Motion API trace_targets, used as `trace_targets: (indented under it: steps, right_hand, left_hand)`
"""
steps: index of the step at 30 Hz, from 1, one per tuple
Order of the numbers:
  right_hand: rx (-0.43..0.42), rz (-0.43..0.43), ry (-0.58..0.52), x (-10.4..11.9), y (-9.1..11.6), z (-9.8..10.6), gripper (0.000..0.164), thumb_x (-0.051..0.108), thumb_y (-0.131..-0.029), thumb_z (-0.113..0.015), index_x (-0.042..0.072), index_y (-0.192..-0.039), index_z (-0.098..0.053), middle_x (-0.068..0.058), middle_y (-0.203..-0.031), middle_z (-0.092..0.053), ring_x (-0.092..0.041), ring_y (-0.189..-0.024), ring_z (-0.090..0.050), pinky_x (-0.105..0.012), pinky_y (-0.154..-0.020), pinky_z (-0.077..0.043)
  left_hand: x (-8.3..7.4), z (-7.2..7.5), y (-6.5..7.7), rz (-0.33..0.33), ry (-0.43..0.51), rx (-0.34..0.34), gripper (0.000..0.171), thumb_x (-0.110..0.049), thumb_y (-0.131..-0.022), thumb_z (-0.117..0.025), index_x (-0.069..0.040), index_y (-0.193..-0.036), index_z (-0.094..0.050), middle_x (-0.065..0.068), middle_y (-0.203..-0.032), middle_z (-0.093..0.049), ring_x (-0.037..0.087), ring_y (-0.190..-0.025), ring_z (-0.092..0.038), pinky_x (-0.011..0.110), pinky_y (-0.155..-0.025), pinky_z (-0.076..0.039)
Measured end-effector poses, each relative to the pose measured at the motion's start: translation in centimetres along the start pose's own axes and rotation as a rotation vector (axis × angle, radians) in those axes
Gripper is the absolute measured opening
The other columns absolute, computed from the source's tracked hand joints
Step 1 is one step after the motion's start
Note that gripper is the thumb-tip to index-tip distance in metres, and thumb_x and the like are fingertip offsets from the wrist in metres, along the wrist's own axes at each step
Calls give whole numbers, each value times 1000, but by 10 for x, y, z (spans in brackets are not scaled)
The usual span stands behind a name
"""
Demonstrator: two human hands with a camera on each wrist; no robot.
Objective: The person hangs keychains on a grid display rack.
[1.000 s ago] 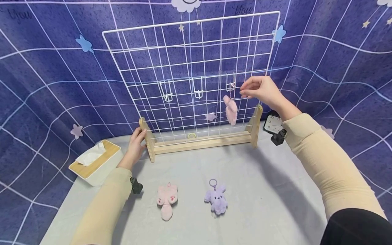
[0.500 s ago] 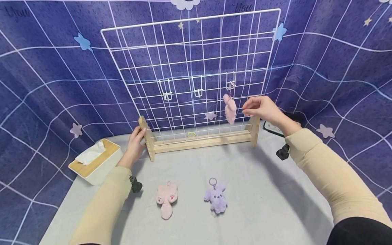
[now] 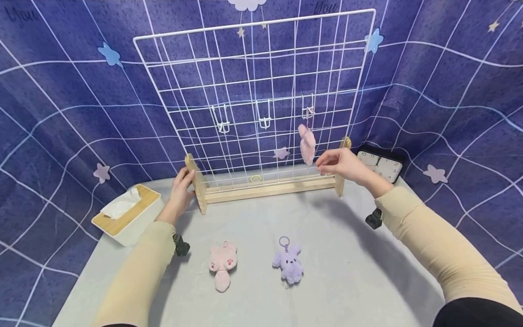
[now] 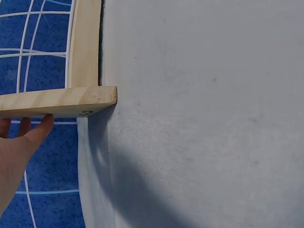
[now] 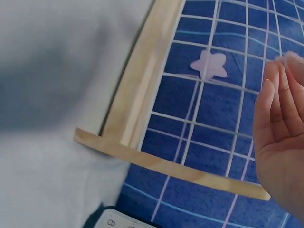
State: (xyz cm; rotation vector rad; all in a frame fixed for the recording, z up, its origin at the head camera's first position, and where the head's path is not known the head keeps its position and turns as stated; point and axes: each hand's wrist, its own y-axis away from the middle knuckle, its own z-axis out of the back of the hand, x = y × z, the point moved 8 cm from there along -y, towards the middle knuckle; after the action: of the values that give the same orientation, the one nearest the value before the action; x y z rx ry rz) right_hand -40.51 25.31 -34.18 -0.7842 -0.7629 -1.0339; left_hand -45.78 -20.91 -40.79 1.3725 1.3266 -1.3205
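A white wire grid panel (image 3: 253, 84) stands upright in a wooden base (image 3: 269, 190). On its right hook (image 3: 308, 112) hangs a pink plush keychain (image 3: 307, 147), seen side-on. My right hand (image 3: 345, 165) is beside the plush's lower end, fingertips right at it, thumb and fingers loosely bent; the right wrist view shows the hand (image 5: 282, 114) overlapping a sliver of pink plush (image 5: 289, 57). My left hand (image 3: 180, 193) touches the base's left wooden end piece (image 4: 57, 99) with its fingertips on the outer face.
On the table (image 3: 347, 281) lie a pink plush keychain with paw prints (image 3: 223, 265) and a purple plush dog keychain (image 3: 291, 265). Two more hooks (image 3: 264, 121) are on the grid. A tissue box (image 3: 126, 213) stands left, a clock (image 3: 380, 163) right, a curtain (image 3: 53, 113) behind.
My right hand has moved down from near the right hook to the lower end of the hanging plush. The left hand stays at the base, and the plush keychains on the table have not moved.
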Motion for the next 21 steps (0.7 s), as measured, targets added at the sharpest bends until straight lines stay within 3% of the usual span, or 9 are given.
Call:
trace_targets:
  steps: [5, 9, 16, 21]
  right_hand:
    - [58, -11, -10, -9, 4, -18, 15, -1, -91, -75, -7, -104, -72, -22, -96, -74, -25, -81, -72, -34, -77, -61]
    - [167, 2, -27, -13, 9, -45, 18, -2, -90, -74, -9, -106, -71, -26, -98, -72, -23, -80, -70, -34, -75, -61]
    - [327, 41, 17, -20, 15, -96, 17, -3, -88, -72, -5, -104, -74, -16, -90, -73, -21, -75, -66, -30, -65, -57]
    - [443, 76, -17, -23, 22, -129, 18, -1, -87, -74, -8, -105, -73, -13, -88, -74, -19, -76, -67, -27, -66, -56]
  left_hand:
    - [0, 0, -1, -3, 1, 4, 35, -21, -109, -45, -10, -143, -42, 24, -159, -22, 38, -150, -18, 67, -117, -12]
    - [0, 1, -1, -4, 3, -4, 33, -21, -109, -45, -12, -141, -44, 24, -158, -23, 38, -149, -19, 67, -117, -11]
    - [0, 2, 0, 0, -4, -14, 34, -22, -109, -45, -12, -142, -44, 20, -155, -26, 37, -149, -19, 67, -117, -11]
    - [0, 0, 1, 6, -4, -15, 34, -22, -109, -46, -13, -142, -45, 21, -156, -25, 36, -149, -19, 66, -118, -12]
